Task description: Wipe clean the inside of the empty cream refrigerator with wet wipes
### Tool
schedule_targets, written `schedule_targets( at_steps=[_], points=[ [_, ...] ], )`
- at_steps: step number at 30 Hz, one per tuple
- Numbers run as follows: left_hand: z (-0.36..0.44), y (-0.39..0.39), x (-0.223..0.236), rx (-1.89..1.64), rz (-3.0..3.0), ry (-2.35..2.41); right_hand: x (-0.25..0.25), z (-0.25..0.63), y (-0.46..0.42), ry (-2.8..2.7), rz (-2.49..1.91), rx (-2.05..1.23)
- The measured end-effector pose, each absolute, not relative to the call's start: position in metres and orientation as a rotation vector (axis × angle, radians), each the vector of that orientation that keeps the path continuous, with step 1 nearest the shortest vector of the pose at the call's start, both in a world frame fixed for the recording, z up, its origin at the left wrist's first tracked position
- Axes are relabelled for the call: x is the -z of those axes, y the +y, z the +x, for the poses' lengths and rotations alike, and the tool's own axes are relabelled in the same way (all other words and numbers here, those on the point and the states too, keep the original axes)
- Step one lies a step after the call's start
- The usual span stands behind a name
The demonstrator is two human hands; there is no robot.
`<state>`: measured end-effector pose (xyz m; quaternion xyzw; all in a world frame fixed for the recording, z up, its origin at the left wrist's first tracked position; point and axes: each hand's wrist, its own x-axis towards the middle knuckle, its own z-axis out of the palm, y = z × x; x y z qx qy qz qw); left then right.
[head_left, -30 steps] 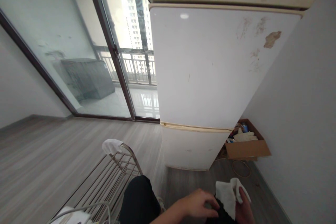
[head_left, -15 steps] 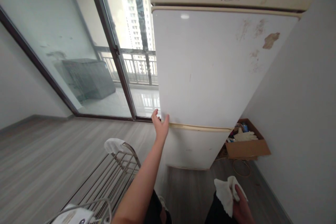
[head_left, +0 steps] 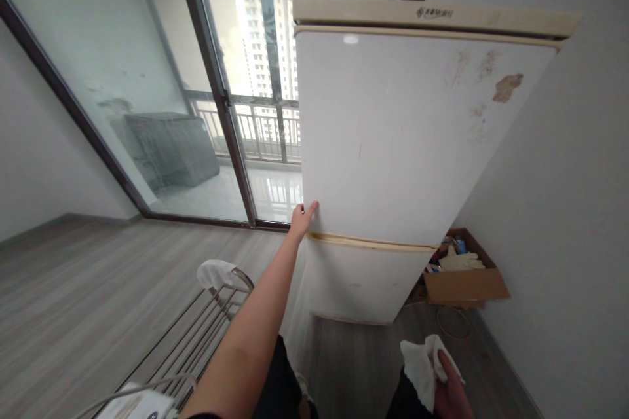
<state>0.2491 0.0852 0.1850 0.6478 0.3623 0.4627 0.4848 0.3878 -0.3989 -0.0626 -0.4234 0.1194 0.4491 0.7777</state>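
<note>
A white two-door refrigerator (head_left: 378, 144) with a yellowed top strip stands in front of me. My left hand (head_left: 303, 217) grips the left edge of its upper door, low down near the yellowed seam between the doors. The thumb lies on the door's front; the other fingers go around the side and are mostly hidden. Brown stains and a peeled patch (head_left: 508, 88) mark the door's upper right. At the lower right, my right hand (head_left: 449, 386) is closed on a crumpled white cloth (head_left: 420, 366), above my dark-clothed leg.
A metal rack (head_left: 196, 340) stands at lower left, a white cloth (head_left: 216, 273) over its far end and a white power strip-like object (head_left: 140, 402) on it. An open cardboard box (head_left: 464, 285) with gloves sits right of the refrigerator. Behind are sliding glass doors (head_left: 236, 163).
My left hand has closed from a spread pose onto the door's edge, its thumb now against the front. My right hand still holds the cloth. The view has tilted slightly upward.
</note>
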Motion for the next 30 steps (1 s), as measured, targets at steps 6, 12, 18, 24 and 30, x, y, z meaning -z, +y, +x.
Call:
schedule_targets(
  at_steps=[6, 12, 18, 24, 30],
  points=[
    [0.245, 0.082, -0.168, -1.11, 1.565, 0.935, 0.071, 0.39, -0.397, 0.32, -0.882, -0.966],
    [0.245, 0.087, -0.164, -1.086, 1.598, 0.965, 0.078, 0.394, -0.396, 0.321, -0.908, -0.954],
    [0.245, 0.089, -0.161, -1.089, 1.683, 0.938, 0.086, 0.404, -0.389, 0.331, -0.966, -1.083],
    [0.234, 0.068, -0.156, -1.189, 1.76, 0.976, 0.081, 0.41, -0.374, 0.386, -1.035, -1.117],
    [0.186, -0.029, -0.111, -1.395, 1.812, 1.011, 0.072, 0.405, -0.359, 0.364, -1.089, -1.083]
  ],
)
